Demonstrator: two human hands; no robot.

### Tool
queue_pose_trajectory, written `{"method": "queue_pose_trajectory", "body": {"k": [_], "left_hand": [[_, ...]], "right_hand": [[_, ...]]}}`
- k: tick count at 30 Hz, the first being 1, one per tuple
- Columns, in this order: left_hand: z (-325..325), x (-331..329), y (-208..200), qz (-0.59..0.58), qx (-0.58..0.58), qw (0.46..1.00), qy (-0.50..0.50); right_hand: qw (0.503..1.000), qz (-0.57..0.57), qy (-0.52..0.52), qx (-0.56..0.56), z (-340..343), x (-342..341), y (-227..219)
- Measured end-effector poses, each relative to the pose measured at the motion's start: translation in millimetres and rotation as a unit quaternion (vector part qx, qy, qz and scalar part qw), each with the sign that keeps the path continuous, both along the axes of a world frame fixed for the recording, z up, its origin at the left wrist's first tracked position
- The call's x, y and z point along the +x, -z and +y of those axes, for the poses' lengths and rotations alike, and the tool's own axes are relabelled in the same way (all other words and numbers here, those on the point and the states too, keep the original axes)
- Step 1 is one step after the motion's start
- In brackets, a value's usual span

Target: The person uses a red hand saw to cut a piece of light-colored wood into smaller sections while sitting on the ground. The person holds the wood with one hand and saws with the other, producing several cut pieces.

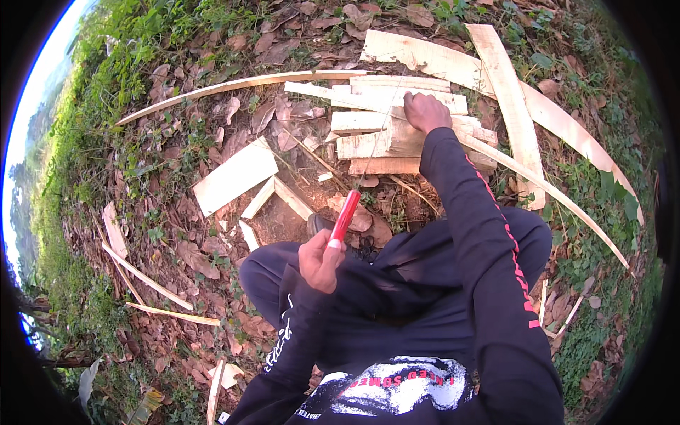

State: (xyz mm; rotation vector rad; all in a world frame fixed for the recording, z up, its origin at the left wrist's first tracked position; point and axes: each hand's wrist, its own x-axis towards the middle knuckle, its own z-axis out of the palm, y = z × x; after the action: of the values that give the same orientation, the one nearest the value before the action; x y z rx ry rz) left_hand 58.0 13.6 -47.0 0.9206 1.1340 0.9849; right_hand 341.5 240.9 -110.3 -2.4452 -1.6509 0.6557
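My left hand point(322, 261) is closed round the red handle point(345, 218) of a tool with a long, thin blade point(377, 145). That blade points away from me and shows almost edge-on, so its exact kind is unclear. It crosses in front of a stack of short wooden blocks point(368, 146). Over the stack, my right hand point(427, 112) is closed on a long, thin wooden strip point(542, 184), with its fingertips partly hidden. The strip runs from the upper left of the stack to the lower right, passing over my right forearm's far side.
Beyond the stack lie a wide plank point(425, 57) and a crossing board point(506, 99). A flat board piece point(237, 176) and offcuts point(290, 198) lie left of my feet. A long slat point(241, 83) curves across the leafy ground point(191, 258).
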Motion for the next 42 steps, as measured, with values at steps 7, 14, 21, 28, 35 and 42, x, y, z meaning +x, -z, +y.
{"method": "queue_pose_trajectory", "body": {"k": [7,14,21,28,35,42], "left_hand": [[10.2,14.8,-26.2,0.03,0.006,1.0,0.003],[2.3,33.2,-39.5,0.116,0.027,0.993,0.022],[-45.5,16.1,-86.2,0.062,0.022,0.991,0.115],[-60.1,31.3,-99.4,0.222,0.117,0.963,0.093],[-67.3,51.3,-114.5,0.27,0.106,0.955,0.053],[-85.4,78.0,-114.8,0.267,0.121,0.956,0.021]], "right_hand": [[0.999,-0.029,-0.029,0.035,-13.1,-3.4,-5.8],[0.996,-0.039,0.006,0.083,-19.1,0.4,7.3],[0.98,-0.076,0.015,0.184,-47.1,-1.9,2.0],[0.963,-0.039,-0.079,0.256,-101.7,15.6,-0.8],[0.956,-0.089,-0.159,0.23,-117.3,32.5,-4.7],[0.972,-0.132,0.051,0.186,-67.9,17.5,-0.5]]}}
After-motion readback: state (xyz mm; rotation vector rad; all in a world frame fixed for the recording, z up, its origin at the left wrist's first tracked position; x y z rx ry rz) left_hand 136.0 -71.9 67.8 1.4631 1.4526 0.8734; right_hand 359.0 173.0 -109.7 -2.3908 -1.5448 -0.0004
